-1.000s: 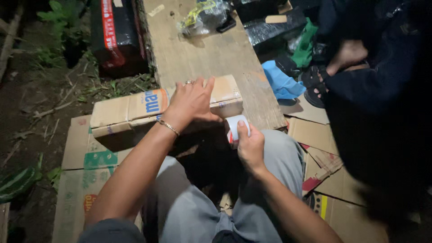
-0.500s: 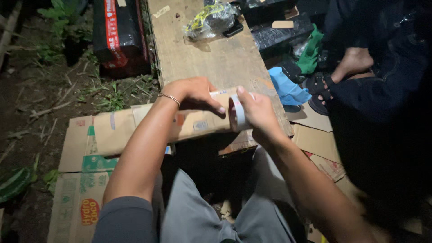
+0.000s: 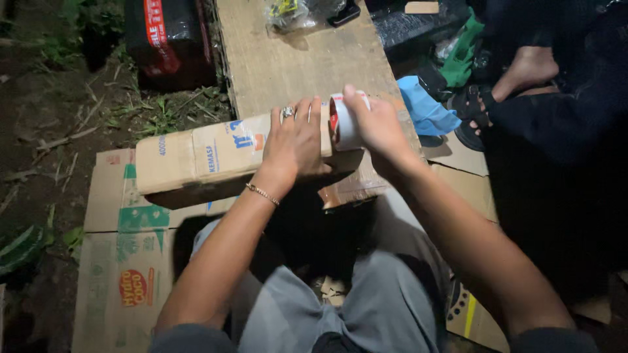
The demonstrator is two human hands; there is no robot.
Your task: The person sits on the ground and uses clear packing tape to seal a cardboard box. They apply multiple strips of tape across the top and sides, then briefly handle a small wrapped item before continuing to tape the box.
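Note:
A long brown cardboard package (image 3: 203,157) lies across my lap and a wooden board (image 3: 294,65). My left hand (image 3: 297,140), with a ring and a thin bracelet, presses flat on the package's right end. My right hand (image 3: 376,127) grips a roll of clear packing tape (image 3: 343,121) with a white core, held upright against that same end. The tape roll touches the package beside my left fingers.
Flattened printed cardboard sheets (image 3: 121,248) cover the ground under me. A black box (image 3: 167,39) stands at the far left, a plastic bag (image 3: 301,13) lies on the board. Blue cloth (image 3: 425,108) and a green bag (image 3: 461,49) lie right, by another person's bare foot (image 3: 530,68) and sandal.
My right hand has lifted the tape roll from my lap up to the package's right end. My left hand has stayed on the package, sliding slightly right.

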